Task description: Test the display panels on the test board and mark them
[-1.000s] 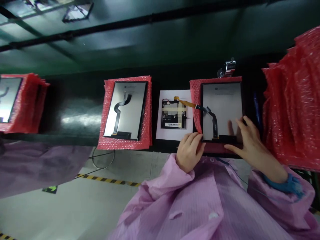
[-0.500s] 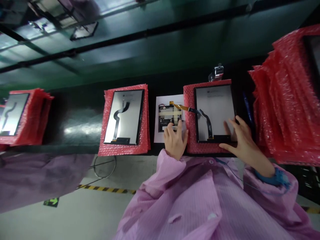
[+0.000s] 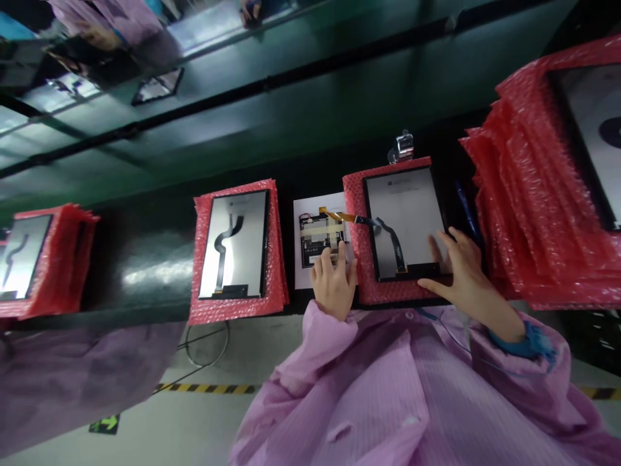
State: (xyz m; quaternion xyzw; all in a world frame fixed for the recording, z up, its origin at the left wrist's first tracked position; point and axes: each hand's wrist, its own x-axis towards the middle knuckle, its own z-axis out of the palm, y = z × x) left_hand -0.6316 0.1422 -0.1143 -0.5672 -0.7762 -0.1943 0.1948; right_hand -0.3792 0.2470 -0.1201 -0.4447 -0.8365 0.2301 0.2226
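A display panel (image 3: 410, 217) lies face down on a red bubble-wrap sheet (image 3: 356, 259), with a black flex cable (image 3: 391, 239) across its back. An orange ribbon (image 3: 337, 215) links that cable to a small circuit board (image 3: 317, 236) taped to a white sheet (image 3: 303, 210). My left hand (image 3: 334, 285) rests on the board's near edge, fingers stretched forward. My right hand (image 3: 458, 272) lies open on the panel's near right corner, fingers spread flat.
A second panel (image 3: 235, 243) on red bubble wrap sits to the left, and a third (image 3: 19, 255) at the far left. A tall stack of red bubble-wrap sheets (image 3: 528, 194) with a panel on top stands at the right. A metal clip (image 3: 402, 147) sits behind the panel. A purple sleeve (image 3: 72, 369) lies lower left.
My left hand left the panel's near left corner and moved left onto the circuit board. My right hand stayed on the panel. The view has shifted so things sit further left.
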